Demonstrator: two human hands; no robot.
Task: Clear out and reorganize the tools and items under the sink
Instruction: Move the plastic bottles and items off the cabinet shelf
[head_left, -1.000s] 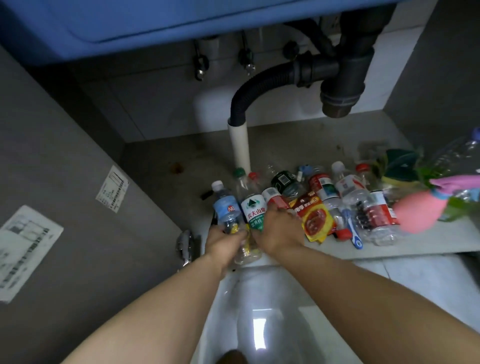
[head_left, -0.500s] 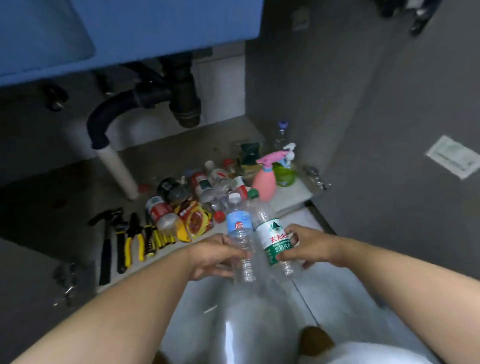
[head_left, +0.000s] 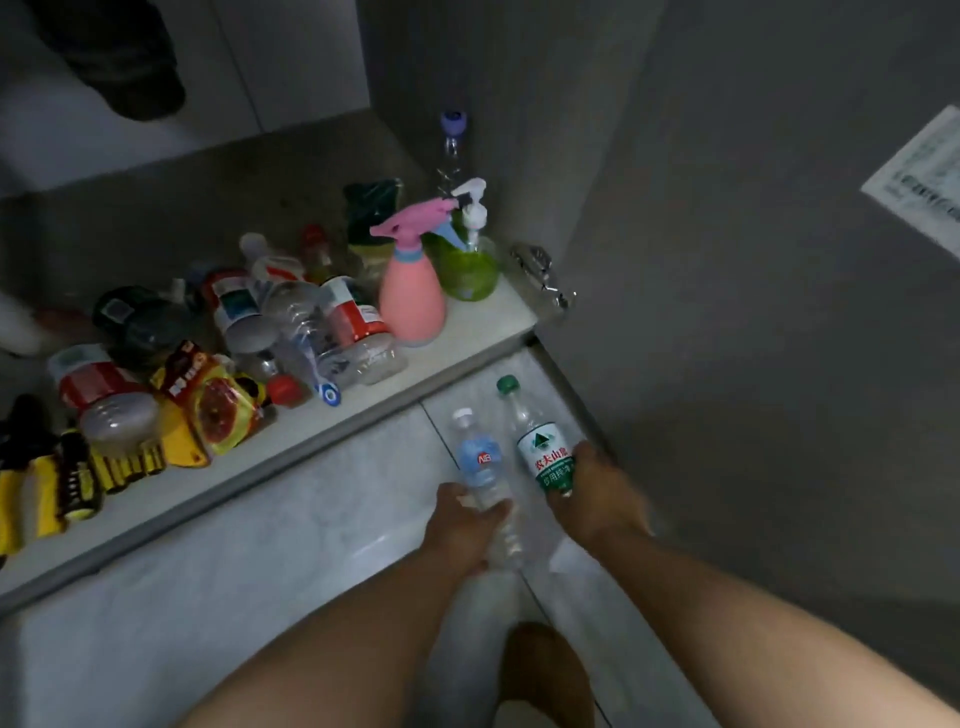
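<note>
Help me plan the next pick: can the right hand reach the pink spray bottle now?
Probably not yet: the right hand grips the green-label bottle. Otherwise the pink spray bottle stands unblocked near the front edge.

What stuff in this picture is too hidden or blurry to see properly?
All in the head view:
- Blue-label bottle: bottom hidden by the left hand.
- Green-label bottle: base hidden by the right hand.
- Yellow-handled tools: cut off by the left edge.
- Paper sticker: cut off by the right edge, print too blurred to read.
- Drain pipe: cut off by the top edge.
</note>
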